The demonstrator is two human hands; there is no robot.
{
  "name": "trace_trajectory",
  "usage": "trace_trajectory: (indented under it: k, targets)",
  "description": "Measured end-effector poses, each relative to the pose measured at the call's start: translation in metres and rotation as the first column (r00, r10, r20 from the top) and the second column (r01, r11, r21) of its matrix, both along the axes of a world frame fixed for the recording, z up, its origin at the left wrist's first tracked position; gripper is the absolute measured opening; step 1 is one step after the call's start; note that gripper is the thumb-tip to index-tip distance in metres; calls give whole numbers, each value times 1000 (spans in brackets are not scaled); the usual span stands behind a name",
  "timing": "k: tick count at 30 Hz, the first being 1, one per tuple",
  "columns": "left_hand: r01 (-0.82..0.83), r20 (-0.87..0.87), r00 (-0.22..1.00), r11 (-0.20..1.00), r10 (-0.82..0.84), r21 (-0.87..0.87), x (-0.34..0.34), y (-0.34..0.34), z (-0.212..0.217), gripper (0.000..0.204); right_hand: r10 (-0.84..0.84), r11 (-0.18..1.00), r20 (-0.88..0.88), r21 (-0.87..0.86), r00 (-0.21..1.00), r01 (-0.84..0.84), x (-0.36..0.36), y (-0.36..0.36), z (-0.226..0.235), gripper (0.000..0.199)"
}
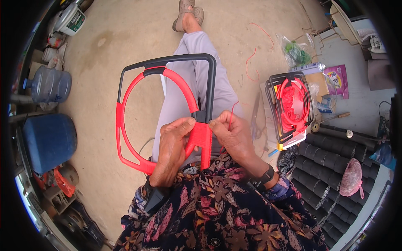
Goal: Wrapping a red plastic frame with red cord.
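"What does the head view show of the black-and-red frame [211, 85]?"

"It lies over the person's lap, across the pale trousers [226, 94]. A black outline with rounded corners holds a red ring [183, 85], and one lower stretch, at the joint, is wrapped in close red turns [202, 136]."

"And the left hand [171, 141]?"

"Gripping the frame at that joint, fingers curled around it, thumb pressed near the top of the wrapping. Some of its fingertips are hidden behind."

"The right hand [234, 134]?"

"Fingers closed in a pinch at the opposite edge of the wrapping, with a red cord [232, 117] sticking up from between them. A dark watch [266, 175] sits on that wrist."

"What's around the frame?"

"To the right of it, a white box [271, 125] carries more black frames and a red coil [288, 100]. Farther right come a purple packet [337, 81] and, lower, rows of dark rolls [320, 157] with a pinkish bag [351, 178] on top. Beyond its upper right corner, thin red strands [248, 67] lie on the floor [142, 25]."

"Left of it?"

"Well apart: a clear bluish bottle [52, 85], with a blue drum [50, 142] below that. Beyond its upper left corner stands a white bucket [70, 21]."
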State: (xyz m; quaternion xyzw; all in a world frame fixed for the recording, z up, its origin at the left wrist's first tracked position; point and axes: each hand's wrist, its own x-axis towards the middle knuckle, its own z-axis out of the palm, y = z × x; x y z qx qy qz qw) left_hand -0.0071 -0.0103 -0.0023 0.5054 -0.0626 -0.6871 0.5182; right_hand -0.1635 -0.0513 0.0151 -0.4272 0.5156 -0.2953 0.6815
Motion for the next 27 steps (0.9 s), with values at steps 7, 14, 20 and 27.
trace_trajectory:
  k: [7, 14, 20, 27]
  targets:
    - [-9, -34, 999, 1000, 8, -19, -4, 1, -3, 24, -34, 998, 68, 63, 997, 30, -2, 2, 2, 16]
    - [-37, -85, 995, 997, 42, 64, -5, 1, -12, 23, -21, 997, 22, 77, 1000, 20, -4, 1, -2, 17]
    - [29, -253, 967, 998, -15, 51, 0, -10, -13, 24, -24, 998, 12, 66, 1000, 23, -5, -3, -12, 18]
    - [182, -192, 966, 983, -173, 31, -2, -24, -8, 22, -3, 996, 48, 88, 999, -1, -8, -3, -7, 17]
